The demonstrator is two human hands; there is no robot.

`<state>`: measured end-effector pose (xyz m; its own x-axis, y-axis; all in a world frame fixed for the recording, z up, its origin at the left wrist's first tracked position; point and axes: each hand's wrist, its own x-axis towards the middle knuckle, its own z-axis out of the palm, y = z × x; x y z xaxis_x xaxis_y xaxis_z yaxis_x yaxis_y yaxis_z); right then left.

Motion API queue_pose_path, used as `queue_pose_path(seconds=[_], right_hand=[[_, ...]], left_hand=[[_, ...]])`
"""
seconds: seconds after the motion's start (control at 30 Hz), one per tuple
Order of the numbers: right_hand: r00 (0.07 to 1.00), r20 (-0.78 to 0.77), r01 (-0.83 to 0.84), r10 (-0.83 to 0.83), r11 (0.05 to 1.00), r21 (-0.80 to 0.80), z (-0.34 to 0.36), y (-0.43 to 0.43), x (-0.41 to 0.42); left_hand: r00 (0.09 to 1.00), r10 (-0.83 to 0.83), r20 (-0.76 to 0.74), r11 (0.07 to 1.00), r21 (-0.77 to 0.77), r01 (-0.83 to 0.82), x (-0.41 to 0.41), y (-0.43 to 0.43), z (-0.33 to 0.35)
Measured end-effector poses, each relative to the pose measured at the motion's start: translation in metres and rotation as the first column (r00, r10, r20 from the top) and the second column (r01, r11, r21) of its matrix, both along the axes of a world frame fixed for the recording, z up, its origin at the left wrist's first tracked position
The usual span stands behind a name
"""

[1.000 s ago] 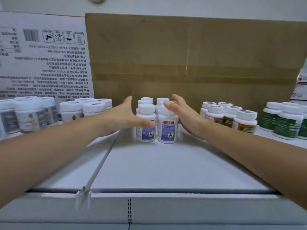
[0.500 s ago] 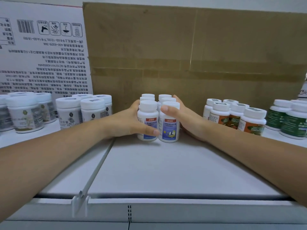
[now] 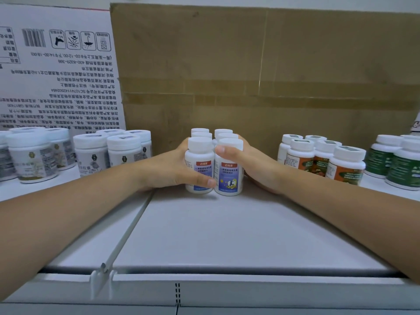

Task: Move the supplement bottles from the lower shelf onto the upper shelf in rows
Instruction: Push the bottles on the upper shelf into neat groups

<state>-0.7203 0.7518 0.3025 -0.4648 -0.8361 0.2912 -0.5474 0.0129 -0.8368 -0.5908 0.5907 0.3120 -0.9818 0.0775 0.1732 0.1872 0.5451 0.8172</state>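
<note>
The left hand [image 3: 168,169] cups the left side of a cluster of blue-label bottles [image 3: 228,178], its thumb wrapped across the lower front of the near left one. The right hand [image 3: 252,164] clasps the right side, thumb laid over the near right bottle just under its cap. The cluster stands upright in two touching rows of three on the white shelf [image 3: 227,235], towards the back. A thin divider rail [image 3: 127,235] runs along the shelf on the left. White jars [image 3: 91,151] stand further left, with orange-label bottles [image 3: 345,164] and green-label bottles [image 3: 404,164] on the right. A cardboard box [image 3: 250,64] and a printed white carton [image 3: 56,76] stand behind.
</note>
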Motion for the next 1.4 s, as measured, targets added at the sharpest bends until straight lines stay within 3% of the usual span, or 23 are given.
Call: queue_pose_path(seconds=[0.73, 0.97, 1.13, 1.27, 1.33, 1.4], right_hand=[[0.994, -0.074, 0.088, -0.082, 0.993, 0.074, 0.005, 0.007, 0.011], [0.987, -0.064, 0.154, -0.151, 0.986, 0.058, 0.013, 0.012, 0.021], [0.977, -0.089, 0.193, -0.196, 0.980, -0.045, 0.021, 0.017, 0.030], [0.940, -0.242, 0.218, -0.242, 0.968, -0.122, 0.025, 0.021, 0.038], [0.880, -0.353, 0.257, -0.317, 0.944, -0.208, 0.029, 0.021, 0.040], [0.856, -0.363, 0.249, -0.367, 0.910, -0.332, 0.037, 0.024, 0.045]], left_hand=[[0.999, -0.006, -0.053, 1.000, -0.010, 0.005, -0.001, 0.003, -0.002], [0.988, 0.156, -0.014, 0.979, -0.128, -0.156, -0.003, -0.010, -0.002], [0.958, 0.281, 0.059, 0.924, -0.285, -0.254, 0.017, -0.010, 0.008], [0.940, 0.318, 0.123, 0.894, -0.367, -0.255, 0.053, 0.002, 0.023], [0.921, 0.383, 0.077, 0.867, -0.375, -0.329, 0.071, 0.011, 0.029], [0.894, 0.448, -0.033, 0.836, -0.339, -0.432, 0.090, 0.017, 0.032]])
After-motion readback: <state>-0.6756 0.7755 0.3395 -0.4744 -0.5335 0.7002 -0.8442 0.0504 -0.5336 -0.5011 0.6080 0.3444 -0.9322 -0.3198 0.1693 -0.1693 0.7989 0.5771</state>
